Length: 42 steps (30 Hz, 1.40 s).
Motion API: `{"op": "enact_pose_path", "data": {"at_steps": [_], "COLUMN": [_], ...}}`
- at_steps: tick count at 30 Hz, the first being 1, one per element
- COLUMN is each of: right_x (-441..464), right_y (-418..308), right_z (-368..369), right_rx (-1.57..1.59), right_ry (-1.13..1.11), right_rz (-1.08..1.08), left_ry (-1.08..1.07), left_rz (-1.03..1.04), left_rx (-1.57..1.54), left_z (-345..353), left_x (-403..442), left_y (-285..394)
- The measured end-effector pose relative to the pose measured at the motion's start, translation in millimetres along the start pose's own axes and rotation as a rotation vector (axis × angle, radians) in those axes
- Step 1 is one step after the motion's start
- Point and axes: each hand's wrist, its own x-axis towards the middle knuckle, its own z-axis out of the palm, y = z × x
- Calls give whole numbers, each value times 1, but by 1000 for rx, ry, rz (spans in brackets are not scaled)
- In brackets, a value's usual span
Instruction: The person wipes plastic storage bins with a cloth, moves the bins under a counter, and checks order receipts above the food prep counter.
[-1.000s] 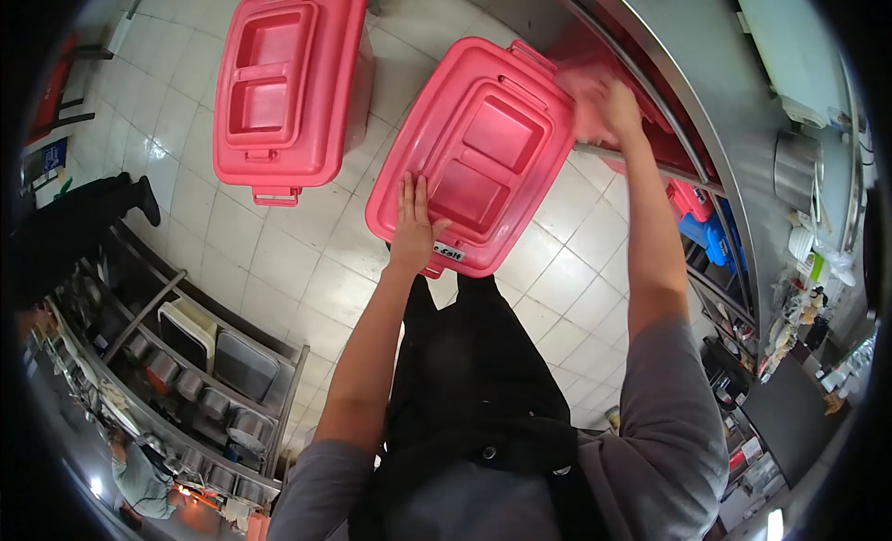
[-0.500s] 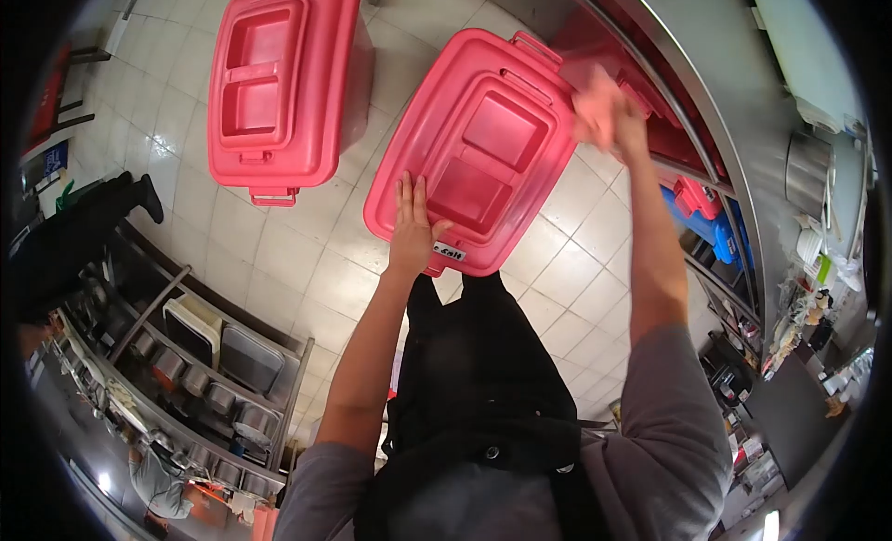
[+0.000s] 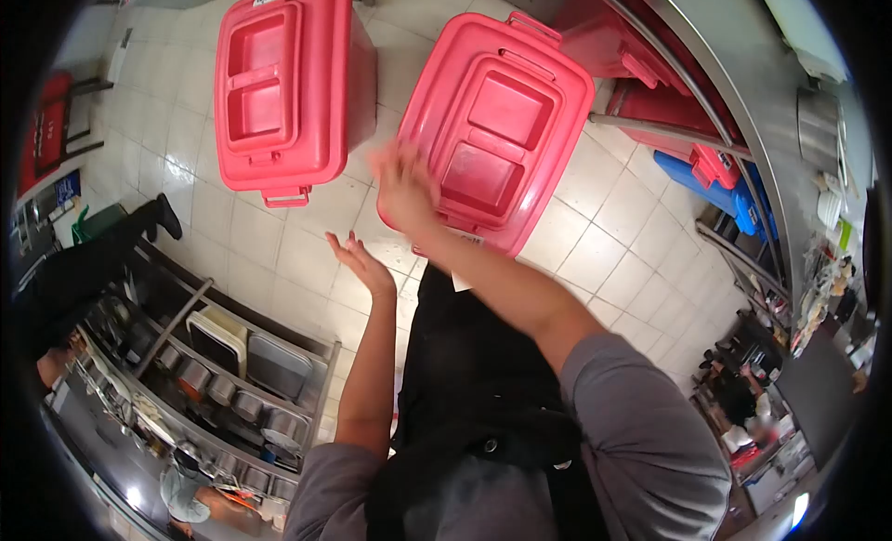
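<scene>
Left hand (image 3: 366, 266) lifted off lid (image 3: 502, 145); right hand (image 3: 407, 190) over.

White square-tiled floor (image 3: 595, 225) is spreading across middle. At lower left, cream rectangular tray (image 3: 238, 341) and grey metal tray (image 3: 282, 366) are sitting side by side in steel-framed rack (image 3: 325, 383), round metal containers (image 3: 221, 389) sitting near them. Another person's black-trousered leg (image 3: 102, 253) is extending from left. Blue plastic container (image 3: 692, 181) is sitting beneath steel tabletop (image 3: 757, 99); cylindrical metal pot (image 3: 818, 127) is standing farther right.
</scene>
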Motion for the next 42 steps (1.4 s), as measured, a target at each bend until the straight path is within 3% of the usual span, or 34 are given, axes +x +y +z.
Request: {"op": "enact_pose_path", "data": {"at_steps": [1, 3, 5, 7, 9, 10, 13, 15, 17, 19, 21, 22, 24, 25, 27, 29, 31, 34, 37, 42], "right_x": [-38, -77, -102, -135, -174, -192, -192, -175, -149, -161, -181, -193, -206, -208, -203, -181, -176, -153, -132, -102], "right_y": [-4, -4, 39, 85, 131, 149, 163, 151, 120, 142, 170, 185, 234, 240, 254, 232, 216, 189, 196, 223], "right_z": [-4, -9, -27, -51, -61, -62, -102, -131, -135, -76, -63, -67, -86, -95, -123, -134, -88, -46, -49, -51], "right_rx": [-286, -205, 299, 150, 118, 180, 397, 556, 413, 571, 427, 274, 281, 283, 728, 1252, 668, 640, 645, 647], "right_ry": [-89, -206, -206, -312, -388, -444, -513, -525, -174, -109, -138, -262, -587, -587, -156, -152, 45, 102, 85, -70], "right_rz": [-351, -366, -423, -451, -337, -106, 188, 249, -31, 19, 163, 286, 231, 229, 624, 825, 284, 280, 259, 163], "left_ry": [10, -73, -175, -334, -411, -460, -503, -513, -518, -473, -491, -490, -479, -475, -458, -653, -622, -564, -471, -371], "left_rz": [-31, -15, -2, 23, 69, 101, 126, 104, 78, 329, 352, 337, 309, 228, 148, 143, 38, -242, -356, -307], "left_rx": [2, 29, 56, 99, 132, 166, 165, 147, 130, 297, 352, 387, 422, 510, 588, 453, 486, 478, 579, 474], "left_z": [-10, -26, -37, -35, -31, -28, -12, 1, 17, 30, 36, 39, 37, 34, 36, 34, 42, 46, 63, 65], "left_x": [7, 22, 34, 49, 59, 61, 60, 56, 49, 48, 37, 33, 20, 17, 6, -8, -8, -4, -14, -15], "left_y": [0, 7, 12, 18, 24, 27, 39, 42, 31, 13, 15, 18, 14, 8, -4, -13, -3, 4, 14, -8]}}
